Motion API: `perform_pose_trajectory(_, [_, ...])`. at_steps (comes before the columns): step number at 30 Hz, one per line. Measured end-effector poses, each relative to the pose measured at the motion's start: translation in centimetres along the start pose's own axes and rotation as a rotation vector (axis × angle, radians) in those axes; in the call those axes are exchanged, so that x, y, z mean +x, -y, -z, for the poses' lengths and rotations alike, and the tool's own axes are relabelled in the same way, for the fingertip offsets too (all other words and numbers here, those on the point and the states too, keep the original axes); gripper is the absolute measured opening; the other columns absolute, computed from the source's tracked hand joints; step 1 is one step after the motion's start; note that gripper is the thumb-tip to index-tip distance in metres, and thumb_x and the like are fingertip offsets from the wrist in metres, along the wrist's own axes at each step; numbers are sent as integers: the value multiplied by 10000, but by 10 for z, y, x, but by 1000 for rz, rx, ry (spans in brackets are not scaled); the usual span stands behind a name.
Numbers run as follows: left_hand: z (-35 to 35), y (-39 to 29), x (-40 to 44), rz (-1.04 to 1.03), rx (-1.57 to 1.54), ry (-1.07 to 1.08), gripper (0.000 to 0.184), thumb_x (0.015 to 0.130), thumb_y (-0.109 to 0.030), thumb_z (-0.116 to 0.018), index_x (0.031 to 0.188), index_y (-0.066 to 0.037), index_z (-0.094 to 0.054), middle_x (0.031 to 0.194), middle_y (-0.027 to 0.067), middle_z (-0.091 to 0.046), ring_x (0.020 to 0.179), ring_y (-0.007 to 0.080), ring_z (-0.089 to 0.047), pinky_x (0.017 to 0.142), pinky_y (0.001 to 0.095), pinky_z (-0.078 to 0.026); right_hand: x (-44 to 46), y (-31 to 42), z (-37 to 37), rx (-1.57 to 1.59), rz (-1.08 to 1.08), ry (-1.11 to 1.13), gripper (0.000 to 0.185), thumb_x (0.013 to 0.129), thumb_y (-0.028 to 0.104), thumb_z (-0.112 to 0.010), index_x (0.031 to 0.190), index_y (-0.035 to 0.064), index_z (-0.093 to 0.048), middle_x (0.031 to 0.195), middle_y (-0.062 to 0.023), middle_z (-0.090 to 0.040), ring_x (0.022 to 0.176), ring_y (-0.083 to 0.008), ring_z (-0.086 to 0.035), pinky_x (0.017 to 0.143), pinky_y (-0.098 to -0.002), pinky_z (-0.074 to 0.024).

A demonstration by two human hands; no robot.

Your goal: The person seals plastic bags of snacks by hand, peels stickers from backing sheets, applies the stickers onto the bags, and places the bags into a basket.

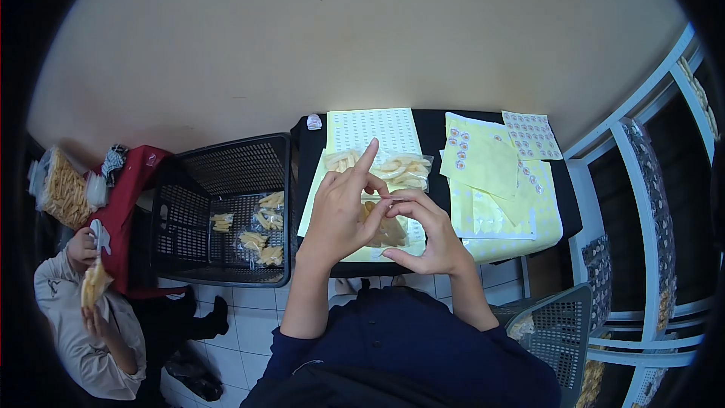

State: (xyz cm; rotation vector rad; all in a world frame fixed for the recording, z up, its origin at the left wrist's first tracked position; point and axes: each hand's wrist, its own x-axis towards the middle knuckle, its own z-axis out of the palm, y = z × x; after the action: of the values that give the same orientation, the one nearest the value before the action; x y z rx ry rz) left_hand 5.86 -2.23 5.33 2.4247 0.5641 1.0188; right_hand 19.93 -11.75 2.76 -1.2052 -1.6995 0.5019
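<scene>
My left hand (340, 213) is raised over the table, its index finger pointing up while the thumb and another finger pinch together. Opposite it, my right hand (432, 233) has curled fingers meeting the left fingertips, with its thumb held apart below. Something small and pale seems to sit where the fingertips meet; it is too small to name. Beneath the hands lies a clear bag of snack sticks (387, 233), partly covered by them. Behind it, another bag of pale snack sticks (404, 171) rests on a printed sticker sheet (374, 127).
Yellow sheets with round stickers (480, 159) cover the table's right side. At left, a black crate (279, 276) holds several snack bags. A person (98, 317) handles a bag beside a red-covered surface (136, 204). A grey basket (559, 340) and white rack (634, 159) stand at right.
</scene>
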Motion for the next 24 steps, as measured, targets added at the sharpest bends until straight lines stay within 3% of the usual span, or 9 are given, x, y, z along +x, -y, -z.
perform_pose_trajectory(7, [-4,8,-5,-7,19,4,700,663,-75,-647,1271,-2,-309,716,17,-587,686,149,-535,723,288,-337,0,-2,-4,38,-53,25,451,593,129,-715,975,-4,-516,1068,-138,-460,989,-244,-503,883,-333,-410])
perform_pose_trajectory(10, [2,10,-9,-30,119,-194,799,666,-186,-669,1309,-23,-224,925,69,-574,929,181,-524,847,335,-343,2,-5,-6,197,-58,-31,420,623,97,-701,983,1,-506,1061,-134,-462,1016,-245,-494,892,-327,-413])
perform_pose_trajectory(11, [2,14,-13,-26,123,-197,799,666,-186,-669,1309,-23,-224,925,69,-574,929,181,-524,847,335,-343,1,-9,-7,278,-80,-80,402,636,69,-686,988,-2,-506,1071,-128,-454,1028,-232,-485,905,-336,-408])
perform_pose_trajectory(13, [-5,29,-28,147,-377,-353,828,660,-181,-663,1316,-14,-187,1086,139,-493,1014,231,-483,891,374,-337,2,-16,-8,360,-99,-130,385,649,41,-671,993,-5,-505,1081,-123,-446,1039,-219,-476,917,-344,-404])
perform_pose_trajectory(15, [-10,44,-45,263,-759,-143,804,684,-168,-643,1313,3,-174,1179,171,-407,1095,251,-427,930,368,-326,3,-20,-10,480,-122,-192,355,673,19,-643,999,-7,-504,1095,-113,-435,1058,-214,-460,918,-360,-402])
perform_pose_trajectory(18, [-19,42,-60,343,-853,78,651,754,-101,-596,1279,30,-234,1195,145,-408,1119,197,-404,920,309,-336,9,-21,-18,545,-145,-178,324,709,-3,-603,1016,-7,-500,1106,-109,-426,1084,-206,-435,934,-350,-386])
perform_pose_trajectory(21, [-21,33,-58,535,-1024,-37,613,762,-78,-591,1264,33,-257,1190,140,-416,1102,172,-419,907,284,-347,13,-28,-29,596,-183,-219,281,724,2,-594,996,2,-524,1112,-114,-424,1104,-210,-422,924,-339,-382])
perform_pose_trajectory(23, [-24,34,-58,519,-1016,-103,556,764,-71,-593,1227,34,-304,1174,155,-432,1075,162,-444,876,277,-371,16,-32,-35,182,-63,-445,190,725,15,-603,913,12,-569,1110,-122,-429,1090,-205,-427,873,-322,-402])
perform_pose_trajectory(24, [-24,36,-59,530,-911,-92,525,758,-65,-599,1200,27,-331,1157,169,-444,1067,167,-454,864,280,-378,19,-28,-37,68,-50,-552,115,696,29,-633,807,24,-601,1010,-120,-482,967,-207,-496,801,-315,-417])
